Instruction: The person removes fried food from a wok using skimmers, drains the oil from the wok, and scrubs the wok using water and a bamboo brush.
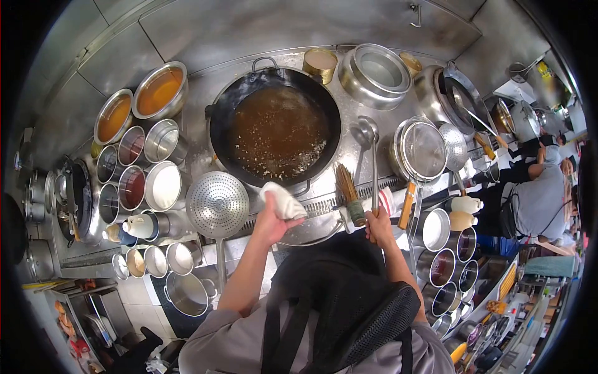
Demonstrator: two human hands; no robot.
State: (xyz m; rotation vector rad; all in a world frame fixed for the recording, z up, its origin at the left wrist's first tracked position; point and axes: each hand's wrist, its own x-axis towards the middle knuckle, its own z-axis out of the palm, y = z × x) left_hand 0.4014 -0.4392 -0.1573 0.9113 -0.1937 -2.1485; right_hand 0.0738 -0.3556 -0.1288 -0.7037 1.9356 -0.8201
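Observation:
A large black wok holds brown liquid with pale bits floating in it. At its near rim, my left hand is closed on a folded white cloth. My right hand grips the handle of a long metal ladle, whose bowl end lies up and away, right of the wok. Just left of that hand a bamboo brush leans at the stove edge. A red-striped cloth lies beside the ladle handle. The perforated skimmer rests to the left of my left hand.
Metal pots of liquids and seasonings crowd the left side. Nested sieves and a wooden-handled tool lie to the right. A lidded-looking steel pot stands behind. Other people are at the far right.

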